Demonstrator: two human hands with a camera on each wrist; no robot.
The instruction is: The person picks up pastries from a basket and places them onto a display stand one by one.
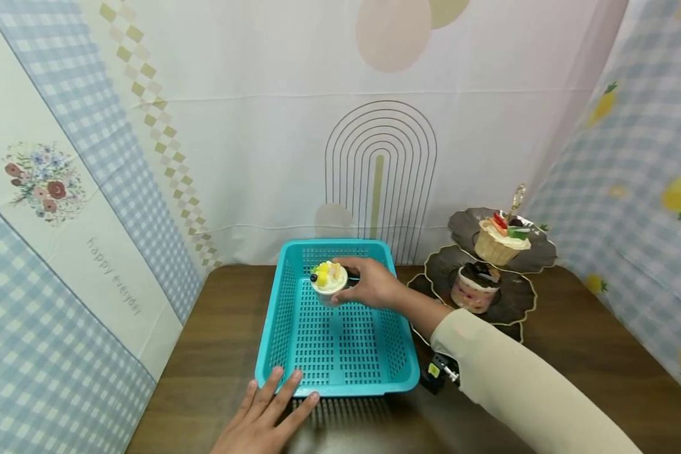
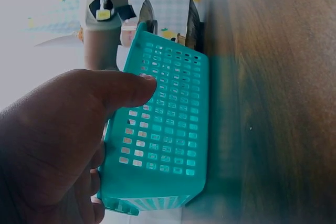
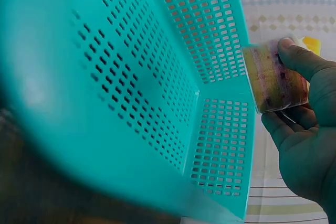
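Note:
My right hand grips a small dessert cup between thumb and fingers, above the back part of a turquoise plastic basket. The cup is clear, with a layered filling and white cream topped by yellow fruit pieces and a dark berry. It is upright and held over the basket floor. My left hand lies at the basket's near left edge. Its straight, spread fingers rest on the rim, and the thumb is at the outer front wall.
On the right stands a tiered dark tray with gold edges. A fruit-topped cupcake sits on its upper tier and a chocolate-topped dessert cup on the tier below. Patterned cloths surround the brown wooden table.

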